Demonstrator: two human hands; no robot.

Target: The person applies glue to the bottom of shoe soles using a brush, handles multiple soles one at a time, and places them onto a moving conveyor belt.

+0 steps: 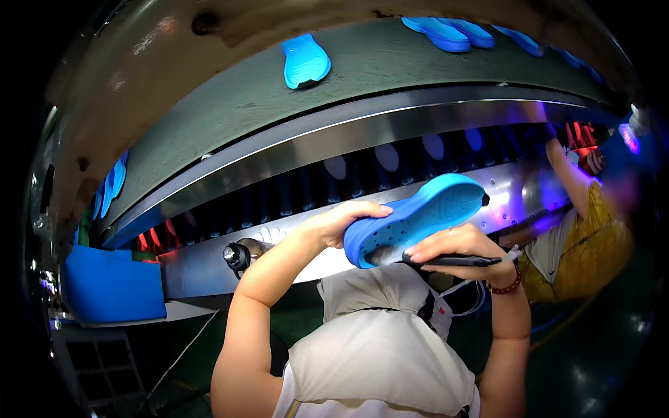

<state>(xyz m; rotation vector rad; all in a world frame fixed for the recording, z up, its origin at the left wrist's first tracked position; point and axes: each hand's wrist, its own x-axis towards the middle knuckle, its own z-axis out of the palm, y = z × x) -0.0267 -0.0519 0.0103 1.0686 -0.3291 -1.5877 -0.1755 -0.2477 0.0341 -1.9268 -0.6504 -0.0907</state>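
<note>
A bright blue shoe sole with small holes and a black piece at its far end is tilted up in front of me. My left hand is closed on its near left end, thumb on the upper side. My right hand grips a brush by its black handle. The pale, blurred brush tip meets the inner surface of the sole at the near end.
Beyond a metal rail, a green conveyor belt carries several blue soles. A metal-topped container stands on the steel ledge. At left is a blue bin; at right, a co-worker in yellow.
</note>
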